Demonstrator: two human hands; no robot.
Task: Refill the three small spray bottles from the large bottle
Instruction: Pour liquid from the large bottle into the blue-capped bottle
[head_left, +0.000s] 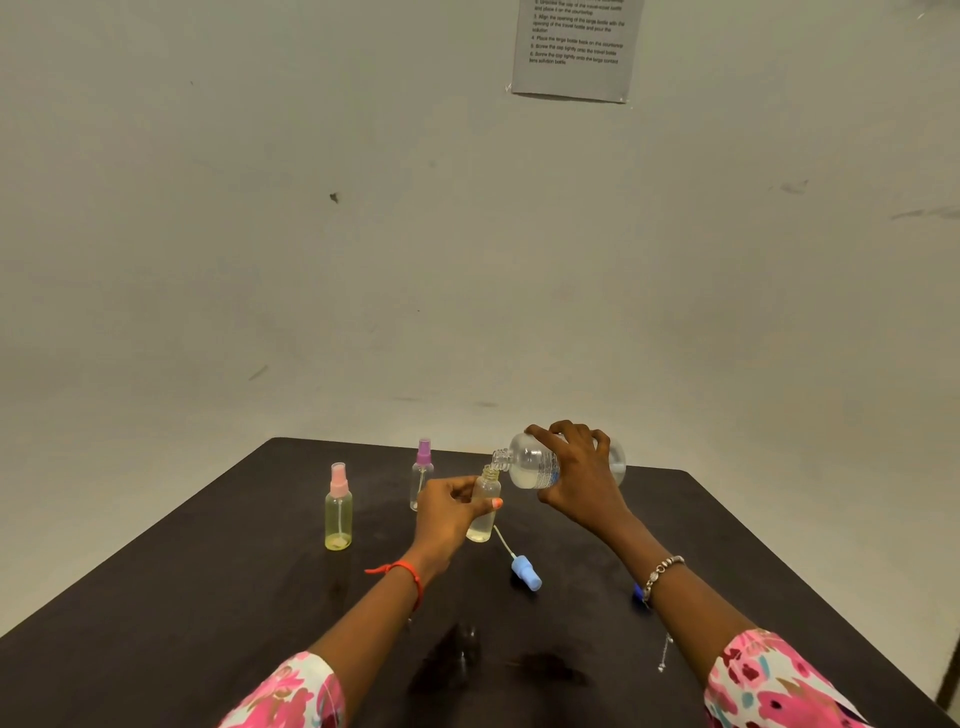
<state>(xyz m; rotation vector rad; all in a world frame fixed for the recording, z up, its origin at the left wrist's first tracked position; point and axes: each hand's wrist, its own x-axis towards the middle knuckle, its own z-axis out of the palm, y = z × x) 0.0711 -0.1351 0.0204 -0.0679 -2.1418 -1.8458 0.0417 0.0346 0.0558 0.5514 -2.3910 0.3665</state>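
Head view: left hand (449, 512) gripped the small uncapped clear bottle (487, 491), right hand (579, 486) clasped the tilted large clear plastic bottle (530, 465); slow, mouth-to-mouth pouring seemed wisest.

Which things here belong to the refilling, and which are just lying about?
Job: large bottle, tipped in right hand; uncapped small bottle in left hand; pink-capped bottle; purple-capped bottle; blue spray head on the table.
Lying about: printed sheet on the wall; dark patches on the table.
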